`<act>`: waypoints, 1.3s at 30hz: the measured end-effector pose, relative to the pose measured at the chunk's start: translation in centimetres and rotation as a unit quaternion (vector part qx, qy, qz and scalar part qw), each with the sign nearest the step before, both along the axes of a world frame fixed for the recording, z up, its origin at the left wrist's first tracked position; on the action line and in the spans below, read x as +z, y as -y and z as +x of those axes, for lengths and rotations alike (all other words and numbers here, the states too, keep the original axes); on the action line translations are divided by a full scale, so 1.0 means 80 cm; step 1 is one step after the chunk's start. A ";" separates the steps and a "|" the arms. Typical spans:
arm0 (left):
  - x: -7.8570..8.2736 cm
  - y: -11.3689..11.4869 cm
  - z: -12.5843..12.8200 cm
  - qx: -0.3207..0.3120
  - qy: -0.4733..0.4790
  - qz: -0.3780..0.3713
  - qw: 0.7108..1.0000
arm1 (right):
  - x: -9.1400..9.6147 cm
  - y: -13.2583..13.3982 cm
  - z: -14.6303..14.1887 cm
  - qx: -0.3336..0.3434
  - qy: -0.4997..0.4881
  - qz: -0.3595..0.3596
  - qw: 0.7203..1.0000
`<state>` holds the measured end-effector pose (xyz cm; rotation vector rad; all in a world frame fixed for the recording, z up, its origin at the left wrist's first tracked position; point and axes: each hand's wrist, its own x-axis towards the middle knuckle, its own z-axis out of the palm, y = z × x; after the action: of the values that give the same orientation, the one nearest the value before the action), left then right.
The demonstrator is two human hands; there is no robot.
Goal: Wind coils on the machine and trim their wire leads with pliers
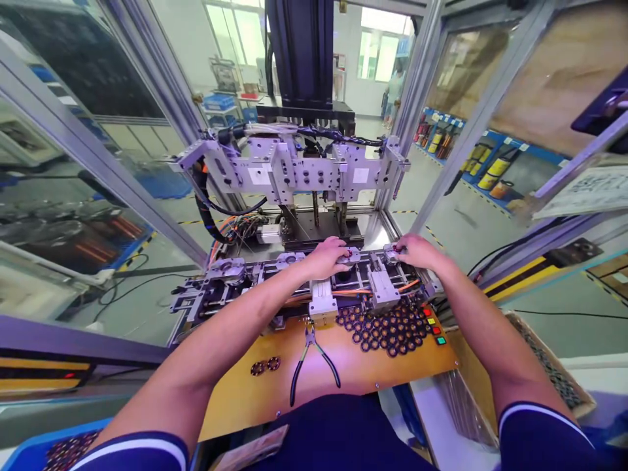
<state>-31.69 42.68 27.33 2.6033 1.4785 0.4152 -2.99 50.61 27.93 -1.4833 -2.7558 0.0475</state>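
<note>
2 bare hands of yours are out over the clamp fixture [322, 301], which runs left to right just beyond the diagonal cutters [310, 337]. Your left hand [324, 260] is beyond the cutters and a little to their right, its fingertips at a clamp plate [352, 257] where a small red-marked part [349, 252] shows. Your right hand [417, 250] is farther right of the cutters, its fingers bent down over the neighbouring clamp plate, where another bit of red shows. Both hands are partly curled and seem to touch what is under them, but whether either is gripping or only pressing cannot be told.

Loose black rings [387, 332] lie flat in a cluster to the right of the cutters, on your side of both plates; your right hand is slightly the nearer to them. 2 more rings [273, 364] lie left of the cutters, side by side. The cutters' long axis points away from you, tip toward the fixture, handles spread on the yellow worktop [240, 405].

Well right of the cutters and nearer you, a cardboard box [586, 400] holds many small dark pieces [554, 369]. Well left of them, a blue bin [19, 454] holds reddish and dark parts [69, 451], too small to tell apart.
</note>
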 end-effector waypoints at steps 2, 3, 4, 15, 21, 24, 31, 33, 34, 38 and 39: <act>-0.010 -0.013 0.005 0.004 -0.017 -0.017 1.000 | -0.008 -0.005 0.003 0.004 -0.008 -0.018 1.000; -0.013 -0.016 0.006 0.004 -0.024 -0.024 0.999 | -0.010 -0.008 0.004 0.006 -0.014 -0.027 1.000; -0.015 -0.019 0.007 0.003 -0.031 -0.031 0.999 | -0.011 -0.011 0.006 0.008 -0.019 -0.036 0.999; 0.011 -0.041 0.019 -0.009 -0.016 -0.068 0.997 | 0.005 -0.038 0.007 0.021 -0.108 -0.151 0.982; 0.052 0.068 -0.007 -0.005 0.107 -0.019 0.994 | 0.048 0.028 0.004 0.052 -0.250 -0.073 0.964; 0.042 0.173 -0.051 0.000 0.235 -0.010 0.972 | 0.032 0.117 -0.006 0.082 -0.328 -0.030 0.941; -0.003 0.328 -0.084 0.149 0.295 0.086 0.940 | -0.092 0.284 -0.118 0.224 -0.396 -0.148 0.878; -0.007 0.345 -0.077 0.169 0.292 0.147 0.930 | -0.119 0.302 -0.156 0.254 -0.387 -0.168 0.871; -0.009 0.352 -0.074 0.181 0.292 0.169 0.924 | -0.129 0.308 -0.170 0.266 -0.381 -0.173 0.868; -0.019 0.376 -0.070 0.219 0.321 0.216 0.896 | -0.151 0.321 -0.197 0.298 -0.352 -0.165 0.872; -0.022 0.381 -0.070 0.225 0.336 0.215 0.889 | -0.154 0.324 -0.199 0.305 -0.344 -0.159 0.873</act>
<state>-37.26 12.18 25.60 1.9489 1.8153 1.6628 -18.88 24.72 15.62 -0.3881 -2.5036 0.8759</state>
